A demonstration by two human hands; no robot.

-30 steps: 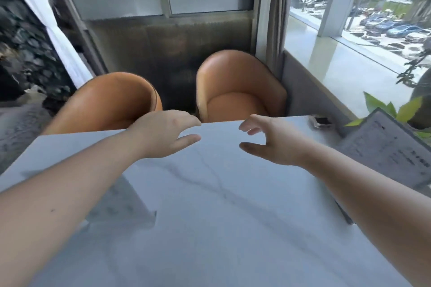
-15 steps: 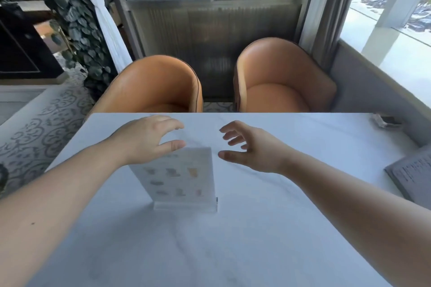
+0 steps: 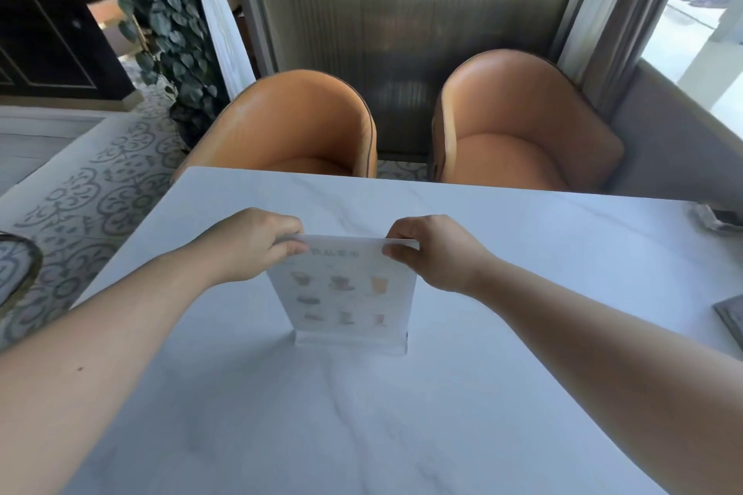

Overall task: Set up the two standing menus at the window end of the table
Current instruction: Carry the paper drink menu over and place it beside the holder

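Observation:
A clear acrylic standing menu with small drink pictures stands upright on the white marble table, near its middle. My left hand pinches the menu's top left corner. My right hand pinches its top right corner. The menu's base rests on the tabletop. At the right edge of the view, only a dark corner of a second menu shows on the table.
Two orange tub chairs stand beyond the far table edge. The window and a grey ledge run along the right. A small dark object lies at the table's far right. A leafy plant stands at the left.
Both hands have come down and closed on the menu's top corners; half a second ago they hovered open above it. The view has swung left, away from the window.

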